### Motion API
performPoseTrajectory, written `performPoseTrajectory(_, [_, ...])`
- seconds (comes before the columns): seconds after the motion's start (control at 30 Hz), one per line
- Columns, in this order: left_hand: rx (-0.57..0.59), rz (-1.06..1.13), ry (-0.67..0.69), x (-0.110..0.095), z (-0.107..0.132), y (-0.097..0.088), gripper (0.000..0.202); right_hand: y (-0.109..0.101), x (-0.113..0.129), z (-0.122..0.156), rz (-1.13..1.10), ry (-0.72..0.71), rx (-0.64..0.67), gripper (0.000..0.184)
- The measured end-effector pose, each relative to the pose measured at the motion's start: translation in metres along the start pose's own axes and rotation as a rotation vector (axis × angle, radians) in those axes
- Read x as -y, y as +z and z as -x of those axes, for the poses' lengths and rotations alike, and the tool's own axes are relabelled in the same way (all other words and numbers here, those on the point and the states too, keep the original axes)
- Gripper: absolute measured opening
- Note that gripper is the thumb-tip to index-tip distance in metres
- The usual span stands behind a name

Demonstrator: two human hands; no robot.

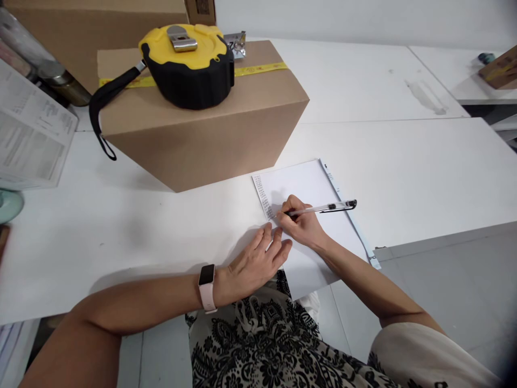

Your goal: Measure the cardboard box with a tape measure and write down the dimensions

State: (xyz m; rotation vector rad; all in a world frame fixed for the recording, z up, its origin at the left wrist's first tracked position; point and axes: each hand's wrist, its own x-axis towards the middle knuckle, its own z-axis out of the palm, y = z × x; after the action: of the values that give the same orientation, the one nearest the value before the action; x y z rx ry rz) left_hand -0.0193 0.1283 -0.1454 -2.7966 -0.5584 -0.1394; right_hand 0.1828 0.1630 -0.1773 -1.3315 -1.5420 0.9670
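Observation:
My right hand [301, 220] grips a clear pen [331, 207] with black ends, its tip down at a white sheet of paper [309, 183]. Small handwritten lines run along the sheet's left edge. My left hand [258, 254] lies with its fingers stretched out, fingertips at the paper's near left edge, close to the pen tip. A watch with a pale pink band sits on the left wrist. Behind the paper stands a brown cardboard box [210, 143], with a yellow and black tape measure [188, 70] resting on its top.
The white table [100, 215] ends at a front edge near my body. A larger carton [100, 27] stands behind the box. At left are a printed white package [34, 126] and a mint-green round object [10, 206]. Another small box [503, 70] lies far right.

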Motion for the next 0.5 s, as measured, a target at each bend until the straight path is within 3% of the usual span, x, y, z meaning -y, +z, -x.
performPoseTrajectory(0.3, [0.053, 0.036, 0.023, -0.001, 0.000, 0.006, 0.047, -0.003, 0.002, -0.007, -0.149, 0.122, -0.029, 0.022])
performPoseTrajectory(0.5, [0.036, 0.047, 0.052, -0.003, 0.001, 0.016, 0.051, -0.005, 0.003, -0.009, -0.154, 0.100, -0.016, 0.023])
